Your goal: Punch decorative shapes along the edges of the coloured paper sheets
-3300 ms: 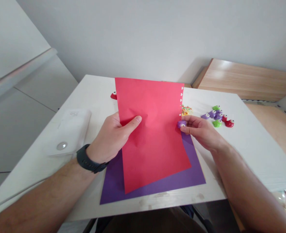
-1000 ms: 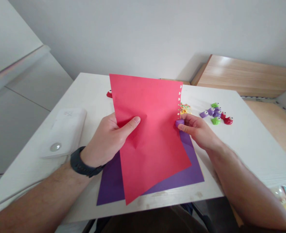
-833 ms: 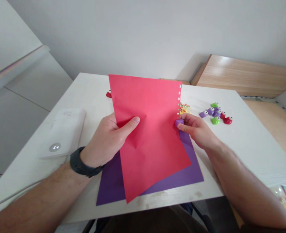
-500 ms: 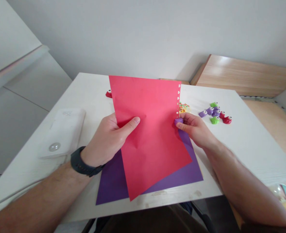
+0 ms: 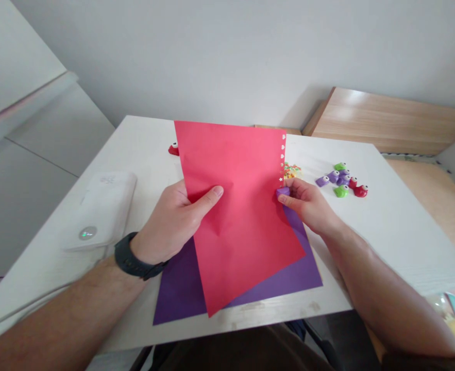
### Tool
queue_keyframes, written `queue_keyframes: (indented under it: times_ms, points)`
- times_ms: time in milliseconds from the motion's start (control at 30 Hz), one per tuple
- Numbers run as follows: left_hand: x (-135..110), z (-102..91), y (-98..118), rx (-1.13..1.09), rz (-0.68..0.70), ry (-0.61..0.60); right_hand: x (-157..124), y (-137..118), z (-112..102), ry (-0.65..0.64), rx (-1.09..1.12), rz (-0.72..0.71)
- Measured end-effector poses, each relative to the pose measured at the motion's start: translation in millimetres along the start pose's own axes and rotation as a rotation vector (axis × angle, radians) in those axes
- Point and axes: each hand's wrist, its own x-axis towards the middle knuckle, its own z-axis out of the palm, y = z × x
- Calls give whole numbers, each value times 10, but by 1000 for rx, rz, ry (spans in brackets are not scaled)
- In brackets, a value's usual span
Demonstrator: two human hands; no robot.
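Observation:
My left hand (image 5: pixel 175 220) pinches a red sheet of paper (image 5: pixel 242 206) at its left edge and holds it raised over the table. A column of small punched holes runs down the sheet's upper right edge. My right hand (image 5: pixel 308 203) is closed on a small purple paper punch (image 5: pixel 283 191) clamped onto that right edge, just below the holes. A purple sheet (image 5: pixel 181 293) lies flat on the white table (image 5: pixel 385 232) beneath the red one.
Several small punches in purple, green and red (image 5: pixel 342 181) lie to the right. A red punch (image 5: pixel 173 150) peeks out behind the sheet's left edge. Paper cut-outs (image 5: pixel 292 170) lie by the holes. A white case (image 5: pixel 103 208) sits left. A wooden surface (image 5: pixel 397 123) stands behind.
The punch and my right hand have slid slightly down the red sheet's right edge, and the row of holes has grown. The sheet tilted a little; my left hand stayed put.

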Motion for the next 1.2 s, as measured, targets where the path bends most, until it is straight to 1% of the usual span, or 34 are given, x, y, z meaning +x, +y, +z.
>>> queue_keyframes:
  times_ms: [67, 233, 333, 467, 633, 800, 1067, 1200]
  points:
    - [3, -6, -5, 8, 6, 3, -12, -14, -5, 3, 6, -9]
    - [9, -29, -34, 18, 19, -10, -47, -46, -16, -49, 40, -6]
    - [9, -22, -24, -20, 27, -11, -48, -50, -27, -19, 96, 13]
    - [13, -10, -14, -47, 15, 8, -37, -67, -48, 29, 110, 38]
    - [27, -19, -35, -73, 14, 39, -25, -74, -106, 110, 130, 8]
    - [36, -32, -43, -68, 11, 34, -8, -51, -197, 146, 139, 7]
    - [36, -25, -50, -62, -1, 49, -9, -116, -255, 121, 279, 40]
    - [33, -17, -33, -49, -4, 70, -16, -118, -269, 110, 247, 34]
